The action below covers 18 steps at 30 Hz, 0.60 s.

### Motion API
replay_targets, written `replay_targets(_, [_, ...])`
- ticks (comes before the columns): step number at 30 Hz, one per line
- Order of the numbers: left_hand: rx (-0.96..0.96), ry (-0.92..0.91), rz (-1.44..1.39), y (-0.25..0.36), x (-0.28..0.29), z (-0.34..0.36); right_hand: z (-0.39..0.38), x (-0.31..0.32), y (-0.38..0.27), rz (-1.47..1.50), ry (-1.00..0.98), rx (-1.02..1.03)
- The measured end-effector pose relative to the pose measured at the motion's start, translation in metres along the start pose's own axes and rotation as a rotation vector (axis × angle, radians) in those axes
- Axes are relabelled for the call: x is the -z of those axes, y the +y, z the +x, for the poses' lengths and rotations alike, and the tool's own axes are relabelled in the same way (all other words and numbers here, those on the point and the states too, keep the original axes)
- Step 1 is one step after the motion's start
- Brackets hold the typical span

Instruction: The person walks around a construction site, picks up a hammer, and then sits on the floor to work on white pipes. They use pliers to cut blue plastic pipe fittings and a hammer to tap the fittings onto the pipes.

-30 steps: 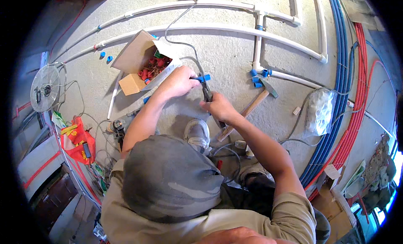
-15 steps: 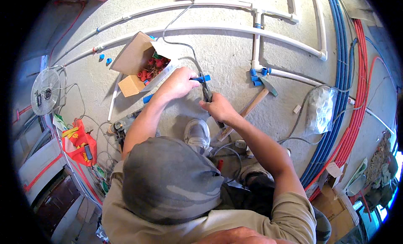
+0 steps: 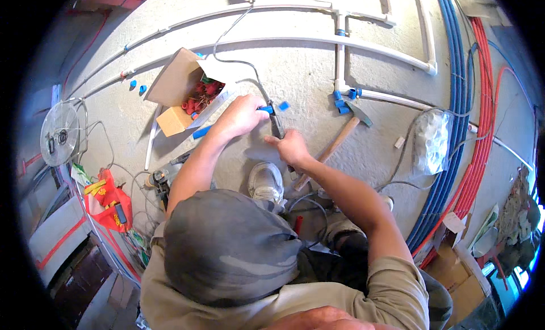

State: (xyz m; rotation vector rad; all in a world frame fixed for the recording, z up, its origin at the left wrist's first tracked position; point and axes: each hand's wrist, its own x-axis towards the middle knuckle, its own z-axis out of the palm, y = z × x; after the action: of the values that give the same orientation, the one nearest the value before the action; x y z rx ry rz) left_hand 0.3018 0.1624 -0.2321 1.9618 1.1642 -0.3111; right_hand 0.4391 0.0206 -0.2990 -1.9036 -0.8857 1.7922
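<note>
The left hand [image 3: 244, 113] grips a blue pipe [image 3: 265, 109] against the dark tool [image 3: 276, 125] held in the curled right hand [image 3: 292, 146]; just past it a short blue piece [image 3: 284, 106] now sits apart. Bare floor [image 3: 312, 69] opens ahead to the white pipe [image 3: 284, 39], between cardboard box [image 3: 173, 77] and hammer [image 3: 335, 143].

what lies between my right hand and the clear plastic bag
The hammer, a small pale block and a grey cable lie between the right hand and the plastic bag in the head view.
</note>
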Motion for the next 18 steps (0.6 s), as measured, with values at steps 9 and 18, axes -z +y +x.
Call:
replay_targets(9, [0.120,-0.029,-0.152,-0.006,0.012,-0.003,-0.002,0.016,-0.011,-0.015,-0.216,-0.019])
replay_targets(18, [0.141,-0.024,-0.340,-0.005,0.010,-0.008,-0.013,0.024,-0.034,-0.245,-0.154,0.090])
